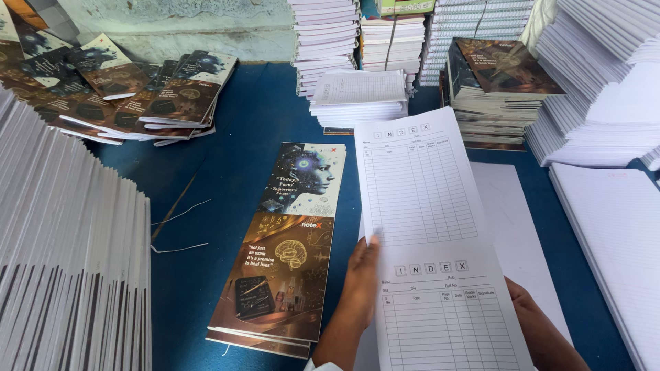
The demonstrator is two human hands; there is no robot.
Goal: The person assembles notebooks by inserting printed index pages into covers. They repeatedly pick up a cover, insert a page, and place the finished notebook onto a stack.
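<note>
The left hand grips a long white printed sheet by its left edge, fingers curled over the front near the middle. The sheet is ruled with two table forms, one above the other. It is held up and tilted a little, so the whole front faces the person's eyes — that looks like why it is off the bench and not lying flat.

The right hand is at the sheet's lower right side. Most of it is behind the paper, so I cannot tell if it is gripping or just propping the sheet from below.

Just to the left of the sheet lies a short pile of long printed covers, dark with a face and a brain drawn on them. They lie flat and squared up, near the left hand.

Under the sheet there is more white paper — only part of it shows. Tall stacks of white pages fill the right side and the back, and a fanned heap of covers sits at the far left. A big leaning stack at the near left is cut off by the edge. Thin threads lie on the blue top.
</note>
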